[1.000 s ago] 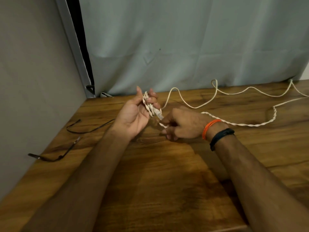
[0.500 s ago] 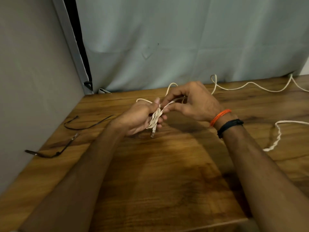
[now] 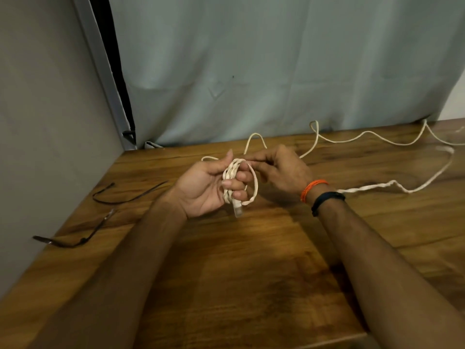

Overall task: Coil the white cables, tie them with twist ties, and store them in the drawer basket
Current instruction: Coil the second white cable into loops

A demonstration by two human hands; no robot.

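Few loops white braided cable [image 3: 230,180], L hand [image 3: 208,187] holds

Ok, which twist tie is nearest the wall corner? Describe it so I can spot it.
Start at the wooden table's left edge along the grey wall. Two dark twist ties lie there, left of the left hand. The farther twist tie is a long open curve; the nearer twist tie sits at the table's edge.

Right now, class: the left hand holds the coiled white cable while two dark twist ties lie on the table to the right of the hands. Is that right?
Not quite. The head view shows the twist ties lying left of the hands, near the wall. The left hand does hold the coiled white cable.
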